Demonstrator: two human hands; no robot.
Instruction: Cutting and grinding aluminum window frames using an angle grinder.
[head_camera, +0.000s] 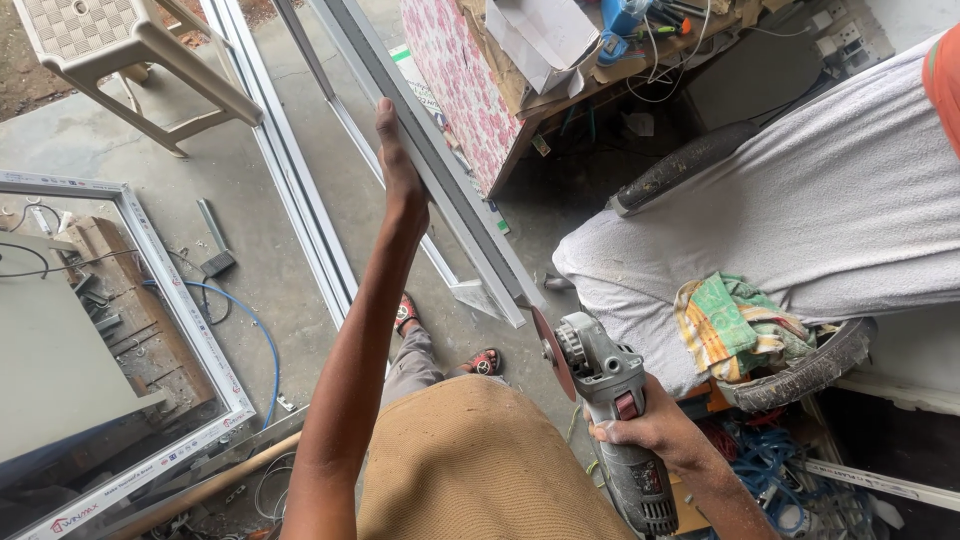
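Head view: long grey-white frame profile, grey angle grinder with reddish disc.

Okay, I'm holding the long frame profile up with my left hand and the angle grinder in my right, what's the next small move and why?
Probably bring the angle grinder in the right hand up to the cut end of the profile, since its disc sits just below that end, while the left hand steadies the profile higher up.

Soft even daylight, sharp, faint shadows.
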